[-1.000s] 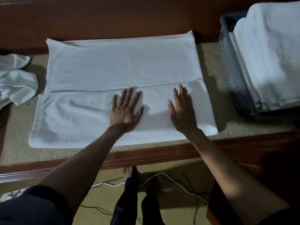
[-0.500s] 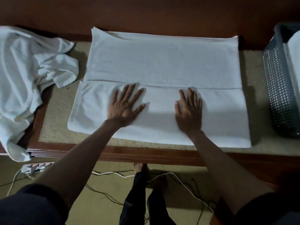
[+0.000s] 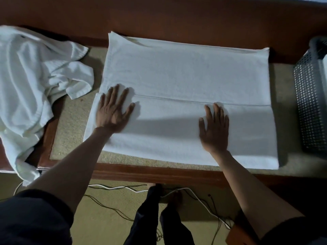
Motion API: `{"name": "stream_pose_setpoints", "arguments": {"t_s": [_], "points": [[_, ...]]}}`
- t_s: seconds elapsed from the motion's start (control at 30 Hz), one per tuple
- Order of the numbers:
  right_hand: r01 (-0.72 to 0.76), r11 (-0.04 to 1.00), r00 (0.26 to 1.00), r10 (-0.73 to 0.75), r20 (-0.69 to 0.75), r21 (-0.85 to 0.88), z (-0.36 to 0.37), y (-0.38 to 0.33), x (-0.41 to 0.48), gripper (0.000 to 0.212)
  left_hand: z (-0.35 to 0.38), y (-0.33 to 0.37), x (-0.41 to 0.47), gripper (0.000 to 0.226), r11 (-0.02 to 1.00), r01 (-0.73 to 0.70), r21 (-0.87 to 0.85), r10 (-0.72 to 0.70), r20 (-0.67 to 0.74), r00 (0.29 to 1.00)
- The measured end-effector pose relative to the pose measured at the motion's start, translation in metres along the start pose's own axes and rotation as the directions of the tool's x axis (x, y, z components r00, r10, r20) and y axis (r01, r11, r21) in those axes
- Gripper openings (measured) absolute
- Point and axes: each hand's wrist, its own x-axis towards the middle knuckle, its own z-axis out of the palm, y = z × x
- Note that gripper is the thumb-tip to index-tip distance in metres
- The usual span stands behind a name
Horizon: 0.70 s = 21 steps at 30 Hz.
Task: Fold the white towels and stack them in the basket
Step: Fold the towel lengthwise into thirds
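White terry towel (image 3: 185,73) is laid flat on the beige padded top of the wooden-framed bench (image 3: 70,124), long side toward the person, with the near part flipped up so its hem (image 3: 177,99) runs as a straight line across the middle. Both palms are down on that near flap. The left hand (image 3: 114,112) sits right by the towel's left end with its fingers straight and fanned wide. The right hand (image 3: 215,128) lies flat a bit right of centre, fingers straight and only slightly apart, thumb out to the side. Nothing is pinched or gripped, it's pure pressing. Looks to me like the smoothing step between folds, and the trick imo is to sweep outward from the middle toward both ends so ripples get pushed out, with even pressure so the hem doesn't skew off parallel to the far edge. I'd also check the left corners. The flap seems to stick out a touch past the layer under it there, so square it up before the next fold. The grey perforated basket (image 3: 311,103) stands at the right end of the bench, well apart from the hands, and a crumpled heap of white towels (image 3: 31,76) hangs over the left end. As for brands or labels, there's no tag, logo or writing I can read anywhere.
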Motion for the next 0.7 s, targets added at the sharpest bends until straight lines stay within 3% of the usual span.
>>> {"name": "stream_pose_setpoints", "arguments": {"t_s": [0.17,0.23,0.3,0.37,0.4,0.47,0.53,0.6,0.7], "points": [[-0.015,1.0,1.0,0.014,-0.024,-0.028,-0.003,-0.001,0.006,0.047,0.002,-0.002,0.008,0.064,0.968,0.14,-0.206,-0.16,-0.083,0.984],[-0.02,1.0,0.998,0.018,-0.057,-0.025,-0.006,0.002,0.019,0.04,-0.005,0.004,0.021,0.057,0.93,0.158,-0.332,-0.228,-0.183,0.956],[-0.085,0.993,0.993,0.091,-0.076,0.086,-0.012,0.006,0.039,0.033,-0.017,0.013,0.042,0.044,0.884,0.161,-0.439,-0.311,-0.296,0.903],[-0.201,0.935,0.972,0.228,-0.062,0.294,-0.022,0.009,0.066,0.026,-0.03,0.02,0.072,0.031,0.782,0.212,-0.587,-0.455,-0.304,0.837],[-0.258,0.873,0.954,0.299,-0.036,0.413,-0.026,0.014,0.08,0.023,-0.039,0.024,0.091,0.025,0.672,0.251,-0.696,-0.544,-0.234,0.806],[-0.376,0.692,0.903,0.423,0.076,0.616,-0.035,0.023,0.113,0.018,-0.053,0.033,0.132,0.016,0.305,0.287,-0.908,-0.662,0.014,0.749],[-0.481,0.476,0.831,0.514,0.211,0.736,-0.043,0.037,0.149,0.018,-0.061,0.039,0.17,0.015,-0.003,0.292,-0.956,-0.691,0.213,0.691],[-0.573,0.233,0.729,0.584,0.358,0.786,-0.054,0.051,0.187,0.021,-0.063,0.041,0.2,0.02,-0.167,0.297,-0.94,-0.689,0.327,0.646],[-0.622,-0.104,0.575,0.612,0.543,0.776,-0.065,0.071,0.228,0.015,-0.056,0.041,0.235,0.02,-0.283,0.328,-0.901,-0.679,0.43,0.595]]}}
